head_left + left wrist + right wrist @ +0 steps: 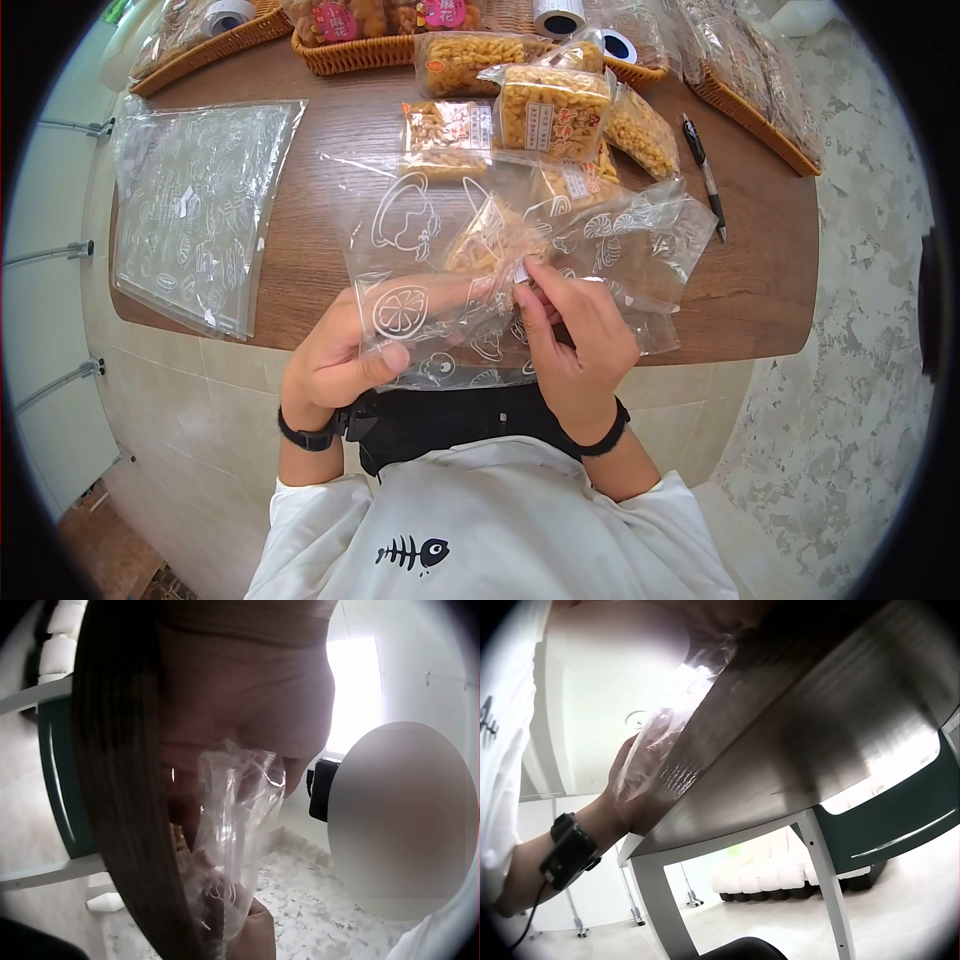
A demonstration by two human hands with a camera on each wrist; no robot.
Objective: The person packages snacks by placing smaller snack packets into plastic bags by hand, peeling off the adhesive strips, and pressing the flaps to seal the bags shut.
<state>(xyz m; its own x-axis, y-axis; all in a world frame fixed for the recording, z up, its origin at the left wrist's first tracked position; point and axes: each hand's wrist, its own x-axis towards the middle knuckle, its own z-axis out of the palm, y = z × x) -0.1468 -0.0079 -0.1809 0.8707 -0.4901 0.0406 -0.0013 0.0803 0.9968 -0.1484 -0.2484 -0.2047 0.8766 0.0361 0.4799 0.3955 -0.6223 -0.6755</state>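
A clear plastic bag (pixel 400 225) with white printed food drawings spreads over the table's near edge. My left hand (pixel 345 345) grips it from the left: the thumb lies on the near side and the fingers show through the film. With thumb and forefinger, my right hand (pixel 585 325) pinches the bag's middle at a small white piece (pixel 521 271). A packet of golden fried snack (pixel 490 235) shows through the film just beyond the fingertips. In the left wrist view, crumpled film (pixel 236 802) hangs beneath the left palm; in the right wrist view, film (pixel 649 754) covers part of the left hand.
On the wooden table (pixel 300 240), a stack of flat clear bags (pixel 190 215) lies at left. Several snack packets (pixel 555 105) are heaped beyond the hands, a black pen (pixel 705 175) to their right. Wicker baskets (pixel 365 55) with packets and white label rolls line the back.
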